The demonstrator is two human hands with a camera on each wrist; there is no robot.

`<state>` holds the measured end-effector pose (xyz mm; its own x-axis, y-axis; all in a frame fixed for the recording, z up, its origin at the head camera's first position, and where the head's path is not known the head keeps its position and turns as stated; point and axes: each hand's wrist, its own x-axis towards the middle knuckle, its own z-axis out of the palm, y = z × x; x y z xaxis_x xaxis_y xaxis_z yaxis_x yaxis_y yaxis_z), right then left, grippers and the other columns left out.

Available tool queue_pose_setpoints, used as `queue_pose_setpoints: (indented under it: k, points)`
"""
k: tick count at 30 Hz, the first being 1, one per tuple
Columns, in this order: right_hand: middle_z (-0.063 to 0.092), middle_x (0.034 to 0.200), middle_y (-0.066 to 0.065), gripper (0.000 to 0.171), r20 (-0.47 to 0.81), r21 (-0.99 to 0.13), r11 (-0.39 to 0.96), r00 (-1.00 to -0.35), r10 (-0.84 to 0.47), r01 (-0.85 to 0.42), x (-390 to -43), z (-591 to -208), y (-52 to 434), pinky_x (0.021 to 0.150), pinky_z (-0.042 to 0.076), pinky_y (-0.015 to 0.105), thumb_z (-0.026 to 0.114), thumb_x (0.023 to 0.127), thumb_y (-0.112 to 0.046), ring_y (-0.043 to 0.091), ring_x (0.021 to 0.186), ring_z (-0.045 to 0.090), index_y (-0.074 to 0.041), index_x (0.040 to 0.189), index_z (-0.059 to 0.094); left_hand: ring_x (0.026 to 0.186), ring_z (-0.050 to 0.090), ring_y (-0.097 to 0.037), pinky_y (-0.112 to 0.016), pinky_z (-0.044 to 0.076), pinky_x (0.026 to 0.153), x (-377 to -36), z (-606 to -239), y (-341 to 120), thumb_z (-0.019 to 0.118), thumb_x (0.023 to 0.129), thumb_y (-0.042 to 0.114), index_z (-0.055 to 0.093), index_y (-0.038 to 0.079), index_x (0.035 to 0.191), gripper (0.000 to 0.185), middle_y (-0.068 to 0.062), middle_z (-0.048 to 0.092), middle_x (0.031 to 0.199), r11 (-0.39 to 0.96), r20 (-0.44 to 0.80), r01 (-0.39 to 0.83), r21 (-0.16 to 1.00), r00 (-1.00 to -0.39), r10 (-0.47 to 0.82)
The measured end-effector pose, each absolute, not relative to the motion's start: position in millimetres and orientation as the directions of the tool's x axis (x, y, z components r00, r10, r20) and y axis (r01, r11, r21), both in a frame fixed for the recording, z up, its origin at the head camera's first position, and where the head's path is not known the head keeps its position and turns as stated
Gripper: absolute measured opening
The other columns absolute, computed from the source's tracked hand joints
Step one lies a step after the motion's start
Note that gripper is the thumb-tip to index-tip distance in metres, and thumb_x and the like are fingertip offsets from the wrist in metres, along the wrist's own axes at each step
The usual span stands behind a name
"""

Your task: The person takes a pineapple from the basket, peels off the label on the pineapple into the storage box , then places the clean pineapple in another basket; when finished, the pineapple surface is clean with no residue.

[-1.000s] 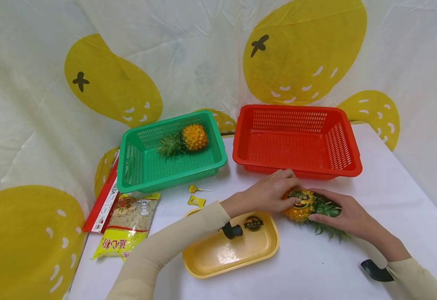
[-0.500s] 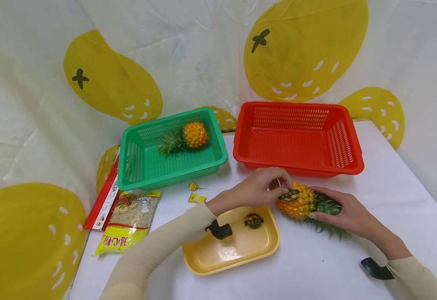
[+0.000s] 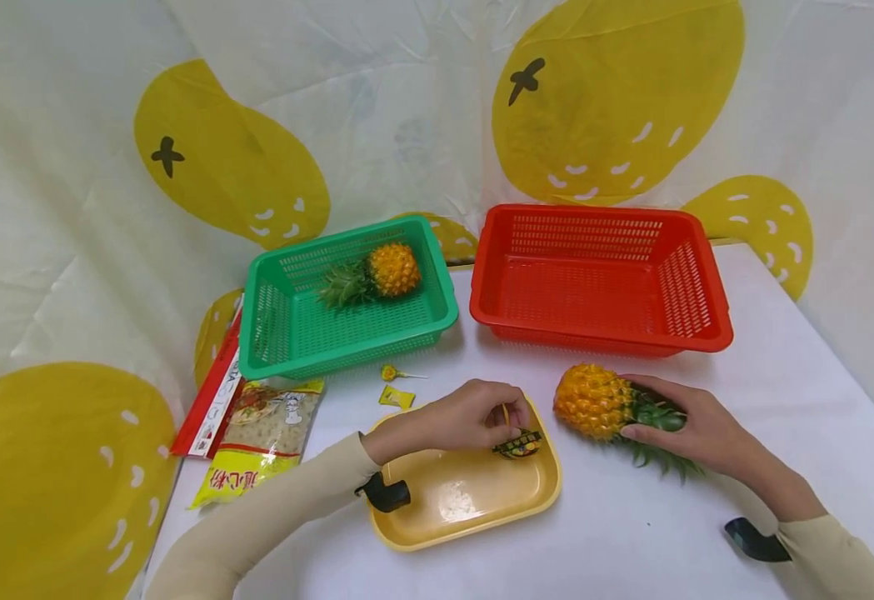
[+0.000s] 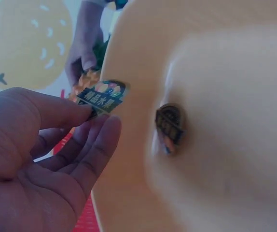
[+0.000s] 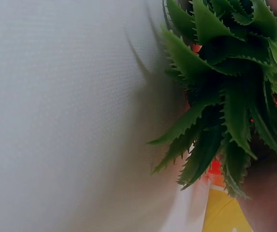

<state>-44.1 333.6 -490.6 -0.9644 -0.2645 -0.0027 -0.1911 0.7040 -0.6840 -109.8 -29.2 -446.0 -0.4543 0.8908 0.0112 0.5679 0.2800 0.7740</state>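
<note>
- Head view: I see my left hand [image 3: 474, 417] pinching a small dark label [image 3: 519, 445] between thumb and fingertips, right over the far right corner of the yellow tray [image 3: 407, 533].
- In the left wrist view, the label [image 4: 102, 96] sticks out past my fingertips [image 4: 110, 126], and a second sticker [image 4: 170, 128] already lies on the tray floor just beyond it.
- The pineapple [image 3: 592, 402] lies on its side on the white table [image 3: 631, 533], just right of the tray, fruit end toward my left hand and crown pointing right.
- My right hand [image 3: 695, 429] is curled round the leafy crown [image 5: 225, 96], pinning it down; that hand is the nearer one to the fruit.
- Beyond it, the red basket [image 3: 706, 333] stands close behind the pineapple; the green basket [image 3: 272, 350], holding another pineapple [image 3: 392, 270], sits further left.
</note>
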Motion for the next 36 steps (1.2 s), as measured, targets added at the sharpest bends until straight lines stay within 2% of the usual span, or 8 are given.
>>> queue_pose_setpoints:
  k: [4, 9, 18, 29, 36]
  points:
    - [0.061, 0.143, 0.019, 0.075, -0.003, -0.681, 0.707, -0.964, -0.264, -0.192, -44, -491, 333, 0.094, 0.046, 0.074, 0.087, 0.089, -0.04, 0.04, 0.127, 0.052, -0.009, 0.151, 0.057, 0.083, 0.061, -0.002, -0.019, 0.053, 0.077, -102, -452, -40, 0.071, 0.099, 0.002, 0.068, 0.011, 0.103, 0.011, 0.005, 0.067, 0.096, 0.307, -0.052, 0.539, 0.785, -0.436, 0.898]
    - [0.06, 0.144, 0.019, 0.076, -0.01, -0.675, 0.714, -0.965, -0.26, -0.186, -45, -494, 334, 0.094, 0.045, 0.075, 0.087, 0.089, -0.042, 0.041, 0.128, 0.051, -0.01, 0.151, 0.057, 0.078, 0.06, -0.003, -0.018, 0.053, 0.074, -95, -461, -46, 0.068, 0.099, -0.002, 0.069, 0.01, 0.102, 0.012, 0.008, 0.066, 0.093, 0.362, -0.164, 0.496, 0.789, -0.399, 0.902]
    - [0.06, 0.145, 0.019, 0.076, -0.004, -0.678, 0.709, -0.964, -0.266, -0.193, -44, -497, 333, 0.095, 0.044, 0.076, 0.087, 0.089, -0.041, 0.042, 0.129, 0.051, -0.011, 0.152, 0.057, 0.077, 0.056, 0.001, -0.014, 0.051, 0.073, -90, -482, -43, 0.069, 0.092, -0.007, 0.069, 0.008, 0.099, 0.017, 0.006, 0.065, 0.087, 0.351, -0.161, 0.551, 0.757, -0.362, 0.918]
    - [0.059, 0.145, 0.019, 0.076, 0.001, -0.675, 0.712, -0.965, -0.262, -0.193, -41, -496, 334, 0.095, 0.044, 0.076, 0.087, 0.089, -0.04, 0.041, 0.129, 0.051, -0.011, 0.152, 0.056, 0.079, 0.052, -0.001, -0.011, 0.045, 0.074, -90, -482, -42, 0.076, 0.091, -0.003, 0.069, 0.012, 0.099, 0.019, 0.009, 0.058, 0.087, 0.406, -0.168, 0.649, 0.643, -0.398, 0.902]
    - [0.06, 0.144, 0.019, 0.076, 0.015, -0.671, 0.712, -0.964, -0.267, -0.207, -44, -495, 333, 0.095, 0.044, 0.075, 0.087, 0.089, -0.039, 0.04, 0.128, 0.051, -0.01, 0.152, 0.057, 0.083, 0.053, -0.005, -0.013, 0.043, 0.078, -89, -477, -45, 0.078, 0.089, -0.002, 0.071, 0.011, 0.102, 0.019, 0.006, 0.061, 0.092, 0.423, -0.153, 0.671, 0.609, -0.424, 0.893]
